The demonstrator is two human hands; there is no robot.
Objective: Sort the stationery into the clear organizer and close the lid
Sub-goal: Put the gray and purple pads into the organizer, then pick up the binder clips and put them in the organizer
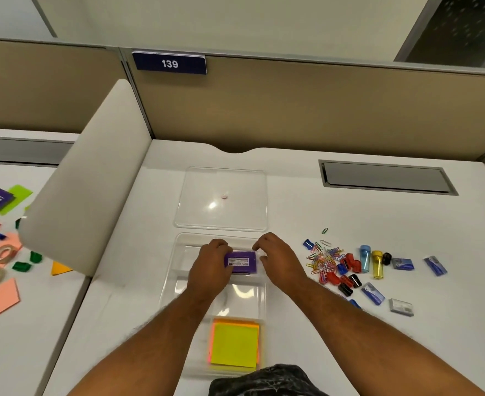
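The left hand [210, 267], knuckles up with fingers curled, grips the left edge of a purple rectangular packet [241, 262] in the far compartment of the clear plastic organizer [169, 284]. The right hand [278, 257] pinches its right edge, forearm angling in.

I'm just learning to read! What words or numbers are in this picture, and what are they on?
"139": white number on the dark blue sign on top of the partition wall.
White label on the purple pack held between both hands: has print, too small to read.
Small blue and grey packets on the right: print too blurred to read.
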